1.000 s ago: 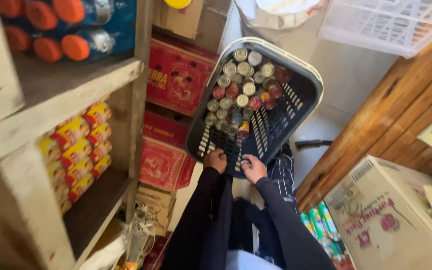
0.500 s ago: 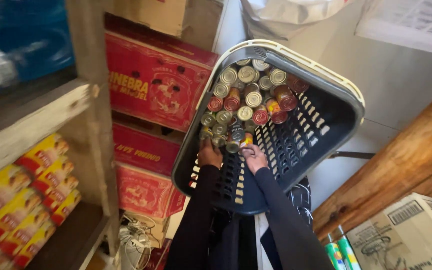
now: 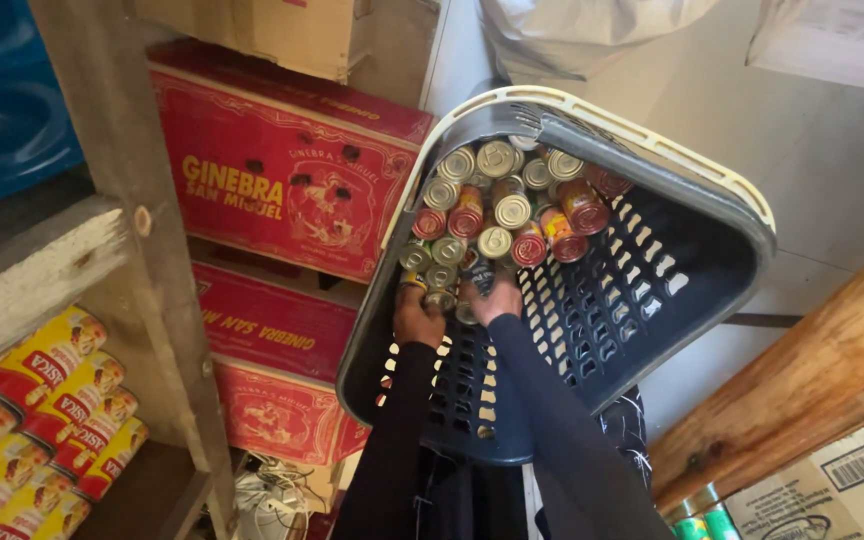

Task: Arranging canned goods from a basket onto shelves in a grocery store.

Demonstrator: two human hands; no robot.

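- The dark plastic laundry basket [image 3: 652, 300] with its cream rim is seen larger and nearer than half a second ago — red cartons [image 3: 282, 190] are stacked to its left.
- Small tin cans [image 3: 497, 200] are heaped in the basket's far corner, as before.
- The left hand [image 3: 418, 318] and right hand [image 3: 494, 298] have been pushed to the heap's near edge; fingers are curled on cans — the grip itself cannot be told.

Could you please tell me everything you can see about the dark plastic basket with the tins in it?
The basket is dark grey-blue plastic with a pale cream rim and slotted walls and floor, roughly rectangular with rounded corners. It sits low beside stacked red cartons. A cluster of small tins, silver-topped with red labels, is bunched in its far corner. The left hand and right hand, in dark sleeves, reach inside to the nearest tins.
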